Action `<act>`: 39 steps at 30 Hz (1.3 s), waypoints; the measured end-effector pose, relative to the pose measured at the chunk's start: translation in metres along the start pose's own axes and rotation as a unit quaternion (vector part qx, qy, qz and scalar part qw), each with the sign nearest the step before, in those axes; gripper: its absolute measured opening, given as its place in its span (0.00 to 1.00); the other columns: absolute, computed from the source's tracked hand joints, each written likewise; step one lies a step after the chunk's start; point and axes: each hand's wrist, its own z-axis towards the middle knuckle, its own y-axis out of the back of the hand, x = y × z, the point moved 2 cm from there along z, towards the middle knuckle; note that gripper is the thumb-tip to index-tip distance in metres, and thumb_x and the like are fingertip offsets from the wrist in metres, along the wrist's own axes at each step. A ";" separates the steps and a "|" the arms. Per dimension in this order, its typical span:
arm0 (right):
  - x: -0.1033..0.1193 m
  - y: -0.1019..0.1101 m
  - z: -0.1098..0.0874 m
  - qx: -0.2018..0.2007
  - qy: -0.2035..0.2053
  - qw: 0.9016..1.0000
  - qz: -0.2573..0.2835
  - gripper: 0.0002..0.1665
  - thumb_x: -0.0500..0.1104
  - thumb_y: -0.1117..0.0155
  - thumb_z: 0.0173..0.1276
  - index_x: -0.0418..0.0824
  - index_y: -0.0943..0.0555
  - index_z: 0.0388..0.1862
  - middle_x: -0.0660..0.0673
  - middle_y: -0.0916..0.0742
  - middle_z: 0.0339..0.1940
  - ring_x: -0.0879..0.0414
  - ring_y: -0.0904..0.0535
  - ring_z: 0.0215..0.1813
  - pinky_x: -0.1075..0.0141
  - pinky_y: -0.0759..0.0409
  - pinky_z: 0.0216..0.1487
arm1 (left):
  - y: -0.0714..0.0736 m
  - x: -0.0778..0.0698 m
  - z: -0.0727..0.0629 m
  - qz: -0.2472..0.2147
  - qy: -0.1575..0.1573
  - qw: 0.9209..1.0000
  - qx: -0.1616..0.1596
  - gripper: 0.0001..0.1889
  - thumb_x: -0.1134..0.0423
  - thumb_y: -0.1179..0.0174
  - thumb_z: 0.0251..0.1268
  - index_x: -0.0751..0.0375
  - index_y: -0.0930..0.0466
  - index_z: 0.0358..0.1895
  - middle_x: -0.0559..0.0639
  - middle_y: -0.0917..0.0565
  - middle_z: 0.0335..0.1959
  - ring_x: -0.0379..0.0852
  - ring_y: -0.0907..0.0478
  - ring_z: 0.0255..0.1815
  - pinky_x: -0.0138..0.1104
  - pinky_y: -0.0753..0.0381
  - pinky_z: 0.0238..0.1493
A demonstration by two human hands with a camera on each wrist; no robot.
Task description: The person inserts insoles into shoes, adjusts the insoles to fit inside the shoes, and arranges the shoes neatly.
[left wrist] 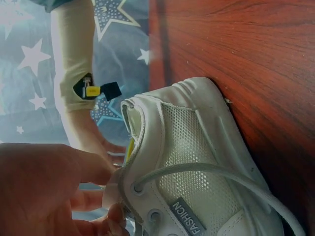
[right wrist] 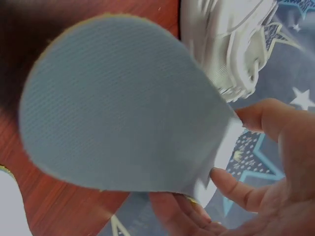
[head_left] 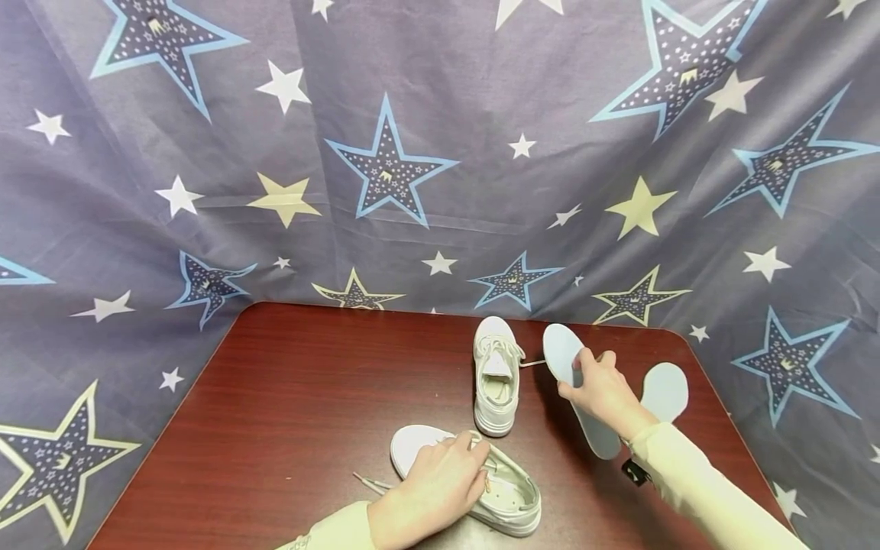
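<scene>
My left hand [head_left: 440, 480] grips the near white lace-up shoe [head_left: 412, 444] by the upper edge around its opening. In the left wrist view this shoe [left wrist: 184, 140] shows its mesh side, with an untied lace [left wrist: 211, 169] hanging across it. A light-blue insole [head_left: 562, 350] is pinched by its narrow middle in my right hand [head_left: 605, 391], raised and tilted above the table. Its broad rounded end [right wrist: 113, 103] fills much of the right wrist view. Behind my right wrist lies a second pale insole [head_left: 665, 388], partly hidden by the arm.
The other white shoe [head_left: 495, 416] stands upright towards the back, toe pointing away, with a lace trailing right. Under everything is a dark red wooden table [head_left: 296, 397]. A grey curtain with stars [head_left: 412, 252] hangs directly behind its far edge.
</scene>
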 end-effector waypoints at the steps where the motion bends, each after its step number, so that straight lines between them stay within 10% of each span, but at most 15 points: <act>1: 0.002 0.001 -0.002 0.000 0.003 1.000 0.001 0.28 0.49 0.28 0.60 0.34 0.29 0.49 0.27 0.30 0.43 0.36 0.21 0.29 0.45 0.21 0.34 | 0.000 0.000 0.000 -0.001 0.000 1.000 -0.004 0.09 0.57 0.32 0.59 0.53 0.23 0.35 0.47 0.23 0.28 0.47 0.18 0.27 0.38 0.30 0.17; 19: 0.030 0.013 -0.049 0.014 0.076 0.997 0.023 0.20 0.42 0.27 0.57 0.43 0.24 0.46 0.35 0.29 0.45 0.50 0.26 0.23 0.57 0.24 0.27 | -0.001 0.002 0.003 -0.025 0.003 0.999 -0.025 0.09 0.64 0.35 0.51 0.54 0.29 0.29 0.46 0.23 0.28 0.47 0.19 0.30 0.38 0.33 0.26; 26: 0.038 0.017 -0.069 -0.002 0.136 0.990 0.023 0.19 0.38 0.23 0.54 0.44 0.22 0.41 0.38 0.28 0.42 0.55 0.27 0.26 0.62 0.25 0.27 | -0.001 0.002 0.004 -0.069 0.002 0.997 -0.033 0.07 0.67 0.38 0.51 0.53 0.27 0.31 0.45 0.23 0.28 0.47 0.17 0.35 0.53 0.19 0.42; 39: 0.050 0.024 -0.097 0.028 0.233 0.972 -0.003 0.16 0.38 0.21 0.55 0.48 0.19 0.38 0.48 0.29 0.40 0.65 0.28 0.29 0.70 0.26 0.29 | -0.003 0.006 0.006 -0.115 -0.010 0.991 -0.072 0.07 0.70 0.39 0.48 0.56 0.24 0.31 0.43 0.23 0.26 0.44 0.22 0.25 0.34 0.28 0.23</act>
